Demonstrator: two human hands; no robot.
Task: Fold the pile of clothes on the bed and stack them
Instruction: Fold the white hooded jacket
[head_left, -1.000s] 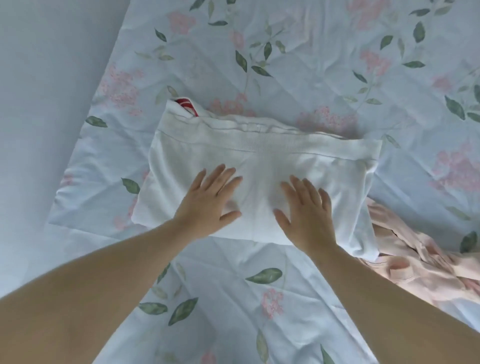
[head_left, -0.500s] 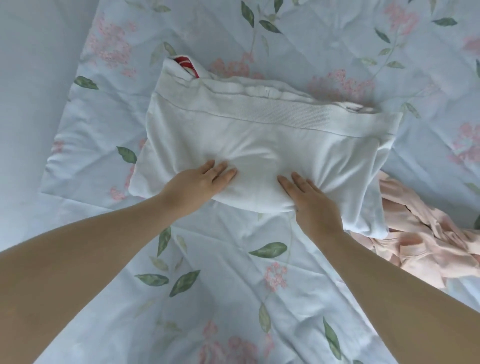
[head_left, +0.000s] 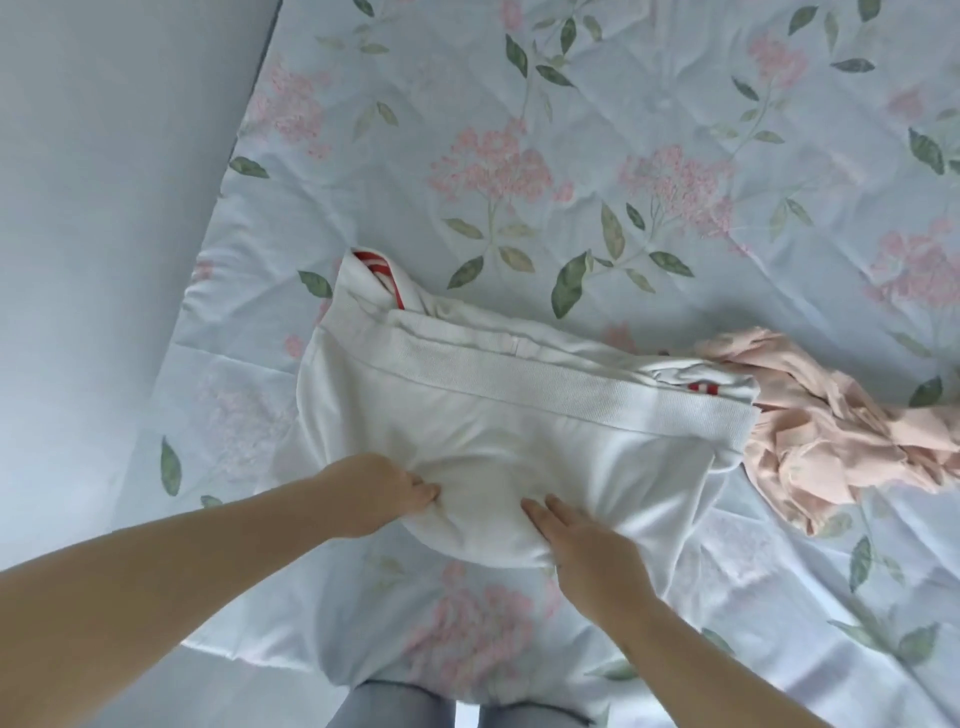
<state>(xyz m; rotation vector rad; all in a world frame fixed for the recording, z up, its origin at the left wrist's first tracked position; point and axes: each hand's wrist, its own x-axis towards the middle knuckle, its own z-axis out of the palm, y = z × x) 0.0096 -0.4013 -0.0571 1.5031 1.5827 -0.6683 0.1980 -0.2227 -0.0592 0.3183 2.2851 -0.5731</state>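
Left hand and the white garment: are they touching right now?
Touching. The head view shows the left hand with its fingers curled into the near edge of the white garment, bunching the fabric.

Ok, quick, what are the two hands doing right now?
Left hand: grips the near edge of the white garment.
Right hand: open, straight fingers resting on the same garment.

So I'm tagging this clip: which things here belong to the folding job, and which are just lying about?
Job: white garment, gripped at its near edge by the left hand, right hand resting on it; crumpled pink garment beside it, not yet folded.
Just there: floral bedsheet; grey surface at the left.
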